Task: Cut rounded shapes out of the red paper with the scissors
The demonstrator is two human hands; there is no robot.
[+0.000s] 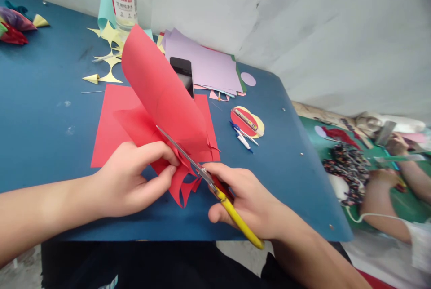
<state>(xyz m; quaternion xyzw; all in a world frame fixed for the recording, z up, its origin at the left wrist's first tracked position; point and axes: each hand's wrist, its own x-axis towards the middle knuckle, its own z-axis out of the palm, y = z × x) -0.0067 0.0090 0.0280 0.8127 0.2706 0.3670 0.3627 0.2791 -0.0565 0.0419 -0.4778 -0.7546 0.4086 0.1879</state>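
My left hand (141, 179) pinches a curled sheet of red paper (161, 95) near its cut lower edge. The sheet rises in a loose roll, and its bottom hangs in strips with holes. My right hand (242, 194) is closed round the yellow and red handles of a pair of scissors (232, 212). Their metal blades point up and left and lie against the red paper just beyond my left fingertips. Whether the blades are parted is hard to see. Beneath, a flat red sheet (101, 145) rests on the blue table (276, 181).
Behind the roll are a phone (182, 68), stacked purple paper (205, 62), yellow scraps (111, 62) and a water bottle (124, 3). To the right, a utility knife (245, 119) lies on paper circles beside a compass (241, 138). Another person's hands (384, 176) are over a green table.
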